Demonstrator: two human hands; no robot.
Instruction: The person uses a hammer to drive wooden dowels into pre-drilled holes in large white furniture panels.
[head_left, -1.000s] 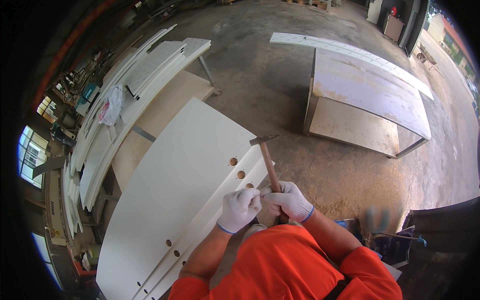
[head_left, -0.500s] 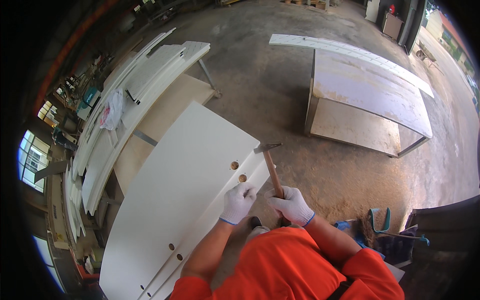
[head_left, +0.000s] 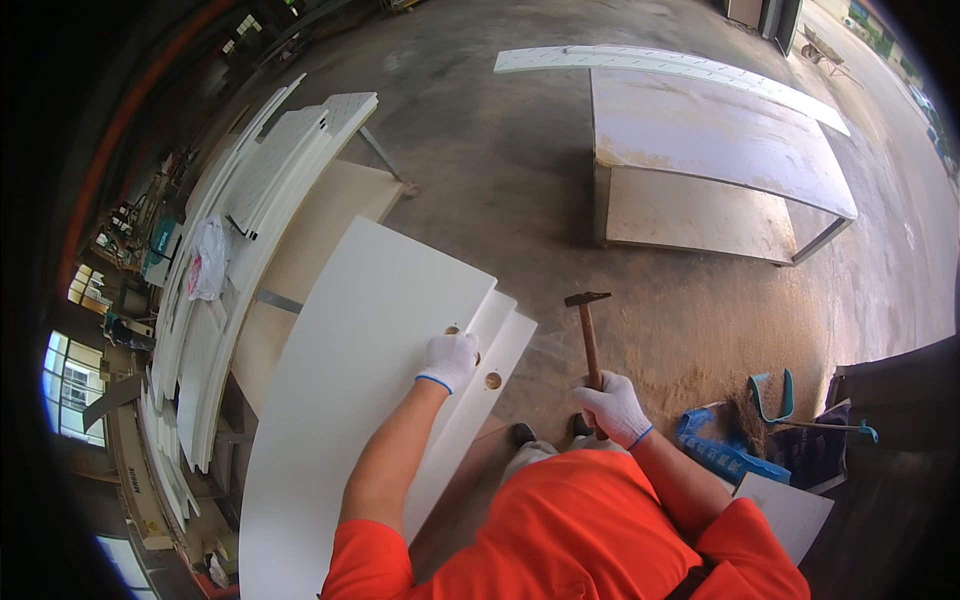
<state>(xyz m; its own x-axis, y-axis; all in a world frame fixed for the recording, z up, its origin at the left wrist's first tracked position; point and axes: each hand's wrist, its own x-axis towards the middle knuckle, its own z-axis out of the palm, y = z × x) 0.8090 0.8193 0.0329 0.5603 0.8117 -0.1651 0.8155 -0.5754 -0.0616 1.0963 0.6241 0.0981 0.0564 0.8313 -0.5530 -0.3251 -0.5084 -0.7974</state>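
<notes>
Along your left, the panels point(head_left: 360, 350) stretch away lengthwise; your left hand point(head_left: 449, 361), nearer, sits by their holes point(head_left: 493, 381), grip unclear; your right hand point(head_left: 611, 407) grasps the hammer point(head_left: 589, 340), head pointing away, right of them.

Left head-worn fisheye, wide view, facing down toward hands point(head_left: 612, 408)

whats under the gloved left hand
Under the left hand are stacked white panels; part of a round hole shows just beyond it. The hand covers the spot directly below, so whether it holds anything small there can't be seen.
</notes>
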